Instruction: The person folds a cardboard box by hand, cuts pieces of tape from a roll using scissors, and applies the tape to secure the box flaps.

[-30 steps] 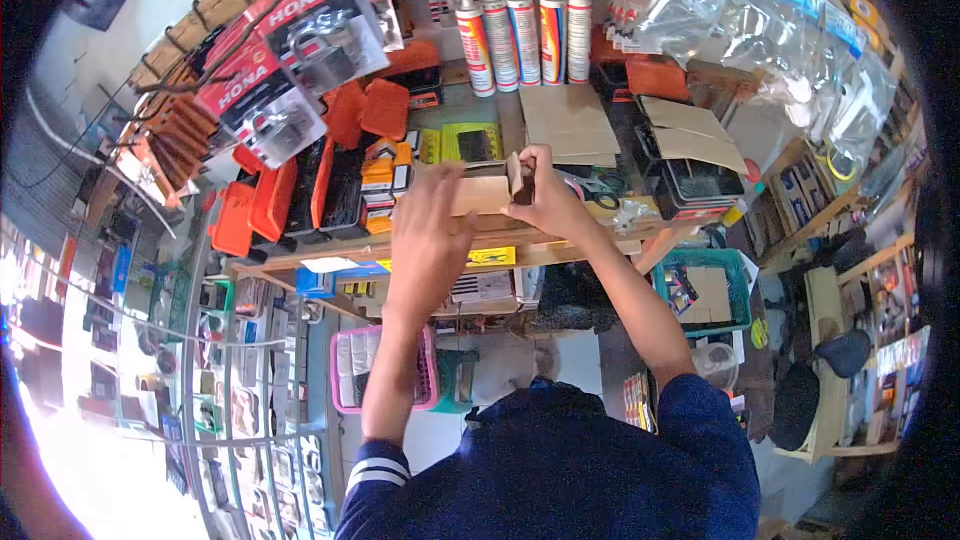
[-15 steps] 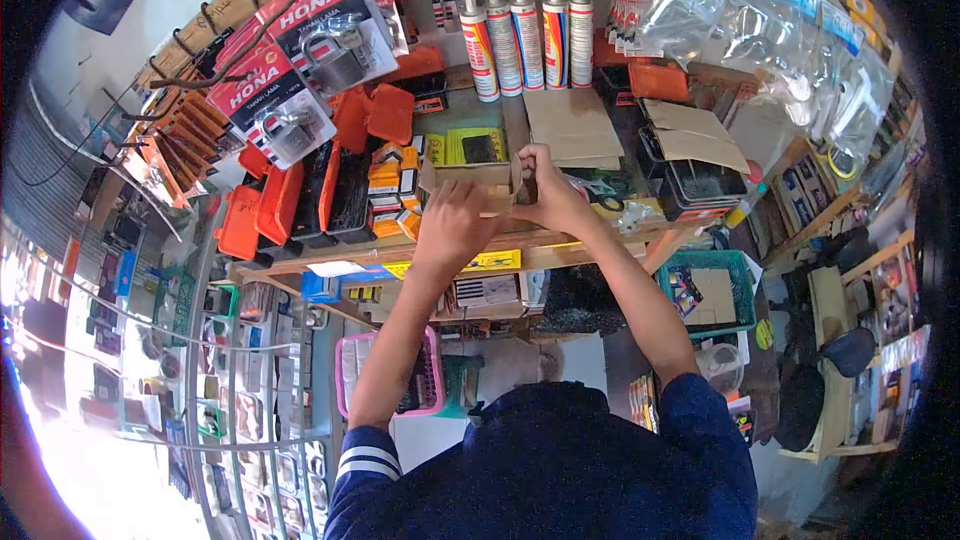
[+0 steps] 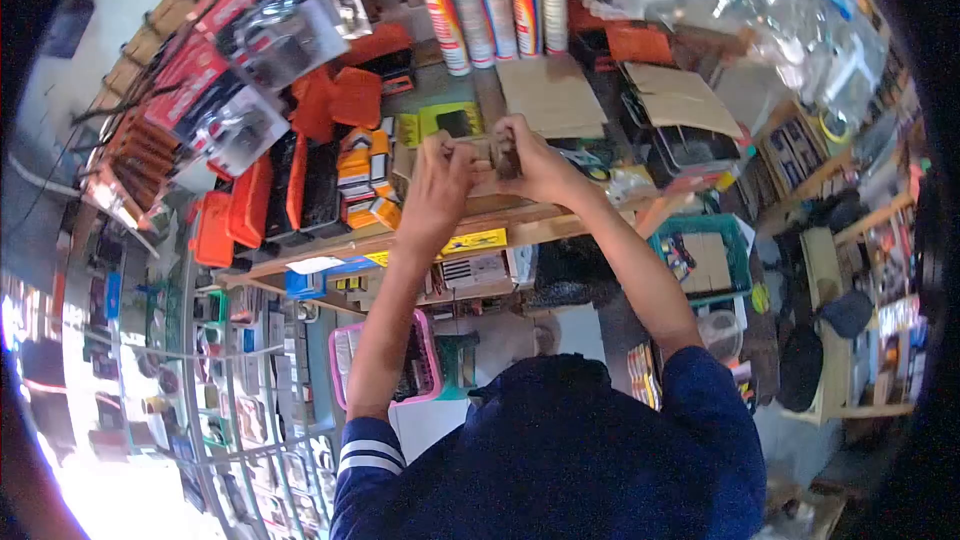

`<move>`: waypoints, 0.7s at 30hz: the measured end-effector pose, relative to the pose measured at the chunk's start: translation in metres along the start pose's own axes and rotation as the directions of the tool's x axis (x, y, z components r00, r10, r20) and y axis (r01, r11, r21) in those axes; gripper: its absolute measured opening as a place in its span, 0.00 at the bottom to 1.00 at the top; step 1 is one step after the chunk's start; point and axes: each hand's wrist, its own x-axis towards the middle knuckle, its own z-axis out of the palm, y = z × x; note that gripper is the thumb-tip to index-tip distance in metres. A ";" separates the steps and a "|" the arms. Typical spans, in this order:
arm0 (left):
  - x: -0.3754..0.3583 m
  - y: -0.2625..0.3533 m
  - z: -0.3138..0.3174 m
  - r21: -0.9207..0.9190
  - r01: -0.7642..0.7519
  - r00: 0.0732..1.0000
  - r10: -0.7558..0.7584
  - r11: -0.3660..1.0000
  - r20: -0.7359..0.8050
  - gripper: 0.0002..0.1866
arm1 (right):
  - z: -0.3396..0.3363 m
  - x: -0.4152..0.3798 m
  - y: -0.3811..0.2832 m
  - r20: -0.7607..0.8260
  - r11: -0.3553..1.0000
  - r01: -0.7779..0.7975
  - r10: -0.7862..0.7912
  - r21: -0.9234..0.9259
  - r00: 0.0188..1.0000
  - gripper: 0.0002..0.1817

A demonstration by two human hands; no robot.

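My left hand point(image 3: 436, 185) and my right hand point(image 3: 532, 165) are close together over the front of the wooden shelf, both with curled fingers round a small brown cardboard piece point(image 3: 484, 172). Its outline is blurred and partly covered by the fingers. Just behind the hands lies a yellow-green packet point(image 3: 450, 121) with a dark patch. To the left stand small orange and white boxes point(image 3: 365, 178). A flat cardboard sheet point(image 3: 550, 98) lies behind my right hand, and scissors point(image 3: 590, 164) lie to its right.
Upright sealant tubes point(image 3: 485, 15) line the back. Padlock packs point(image 3: 270, 25) hang at upper left above orange bins point(image 3: 252, 203). Clear plastic bags point(image 3: 740, 0) hang at upper right. Below are a pink basket point(image 3: 435, 360) and a green basket point(image 3: 745, 240).
The view has shifted, so the shelf and goods sit further left and higher. My left hand's fingers are raised more, and both hands remain at the cardboard piece.
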 end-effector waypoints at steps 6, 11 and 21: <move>0.011 -0.009 0.003 -0.019 -0.047 0.991 0.049 0.999 0.123 0.22 | 0.014 -0.027 -0.005 -0.248 0.951 0.160 -0.227 -0.263 0.942 0.45; 0.019 -0.013 0.006 -0.022 -0.028 0.972 0.033 0.999 0.235 0.26 | -0.007 -0.106 -0.045 -0.180 0.983 0.147 -0.127 0.105 0.976 0.36; 0.020 -0.020 0.009 0.014 0.083 0.933 -0.082 0.996 0.351 0.20 | -0.129 -0.314 0.139 -0.165 0.678 -0.666 0.729 0.311 0.665 0.15</move>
